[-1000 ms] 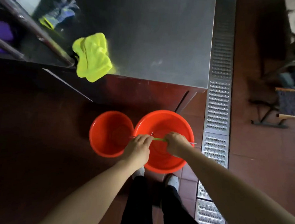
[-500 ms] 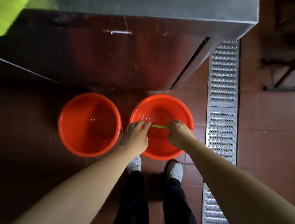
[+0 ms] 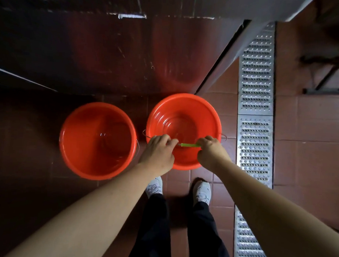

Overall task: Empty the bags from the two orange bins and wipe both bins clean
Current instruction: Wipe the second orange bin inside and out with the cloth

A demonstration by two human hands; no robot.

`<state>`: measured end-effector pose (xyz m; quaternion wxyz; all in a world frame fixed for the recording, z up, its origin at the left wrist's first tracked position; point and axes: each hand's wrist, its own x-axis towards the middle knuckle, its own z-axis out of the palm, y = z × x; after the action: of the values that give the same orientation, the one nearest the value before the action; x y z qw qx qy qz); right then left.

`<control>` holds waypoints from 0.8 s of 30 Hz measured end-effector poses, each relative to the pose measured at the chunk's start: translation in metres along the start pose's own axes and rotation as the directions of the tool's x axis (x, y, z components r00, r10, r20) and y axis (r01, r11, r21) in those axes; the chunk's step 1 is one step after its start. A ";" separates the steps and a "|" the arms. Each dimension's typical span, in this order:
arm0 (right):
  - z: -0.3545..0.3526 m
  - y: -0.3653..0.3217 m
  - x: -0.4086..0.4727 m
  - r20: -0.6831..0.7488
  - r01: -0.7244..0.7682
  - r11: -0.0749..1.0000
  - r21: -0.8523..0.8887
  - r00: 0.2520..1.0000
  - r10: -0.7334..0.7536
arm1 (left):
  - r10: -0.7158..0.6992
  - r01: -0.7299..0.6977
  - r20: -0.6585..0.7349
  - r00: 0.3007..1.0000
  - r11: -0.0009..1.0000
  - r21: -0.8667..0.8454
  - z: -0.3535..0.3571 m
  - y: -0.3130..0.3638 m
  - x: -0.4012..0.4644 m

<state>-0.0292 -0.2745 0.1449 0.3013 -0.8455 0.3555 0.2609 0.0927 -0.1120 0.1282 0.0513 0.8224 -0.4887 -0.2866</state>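
Nearest the camera, dark trousers [image 3: 179, 231] and two white shoes [image 3: 201, 192] planted on red-brown floor tiles [image 3: 307, 163], toes toward the bins. Both bare forearms reaching forward from the lower corners. Left hand [image 3: 158, 153] curled, fingers closed around the thin wire handle [image 3: 148, 136] of the right bin [image 3: 184, 117], just beside the left end of a green grip [image 3: 189, 145]. Right hand [image 3: 210, 151] fisted over the right end of that same green grip, knuckles up. Hands near each other, not touching, a short stretch of green showing between them, both held above the near half of the right bin. Right bin upright on the tiles, round, orange, wet-looking and ringed inside; no bag in it; whether lifted or resting, cannot tell. Left bin [image 3: 98, 140] just beside it, a narrow gap between the rims, also upright and orange, sides glossy, a faint wire loop and glints at the bottom, no bag inside. To the right, a perforated metal drain grate [image 3: 254, 136] running front to back along the floor. Farther off, the dark reflective front of a steel counter [image 3: 109, 54], orange glow of the bins mirrored in it. At far right, dim metal legs [image 3: 330, 77], blurred.
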 end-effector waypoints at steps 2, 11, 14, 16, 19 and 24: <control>0.007 -0.001 -0.010 0.108 -0.042 0.997 -0.065 0.993 0.048 | 0.006 -0.005 0.117 0.993 1.000 -0.007 0.004 0.002 -0.010; 0.026 -0.032 -0.062 0.243 -0.102 0.982 -0.161 0.960 0.140 | -0.060 0.030 0.210 0.976 0.989 0.145 -0.021 -0.016 -0.065; 0.015 -0.056 -0.074 0.233 -0.015 0.986 -0.163 0.971 0.053 | -0.136 0.123 0.077 0.988 0.980 0.157 -0.042 -0.020 -0.095; 0.007 -0.074 -0.086 0.227 0.043 0.987 -0.157 0.974 -0.007 | -0.202 0.195 0.031 0.979 0.969 0.152 -0.058 -0.021 -0.117; 0.002 -0.109 -0.097 0.216 0.105 0.976 -0.192 0.974 -0.062 | -0.262 0.265 -0.043 0.964 0.945 0.191 -0.079 -0.031 -0.148; 0.007 -0.172 -0.102 0.171 0.189 0.955 -0.230 0.974 -0.151 | -0.373 0.374 -0.052 0.926 0.927 0.021 -0.092 -0.075 -0.186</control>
<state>0.0372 -0.1274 0.2626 0.2421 -0.8813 0.2224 0.3395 0.1325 0.0642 0.2557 -0.0053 0.9077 -0.3262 -0.2641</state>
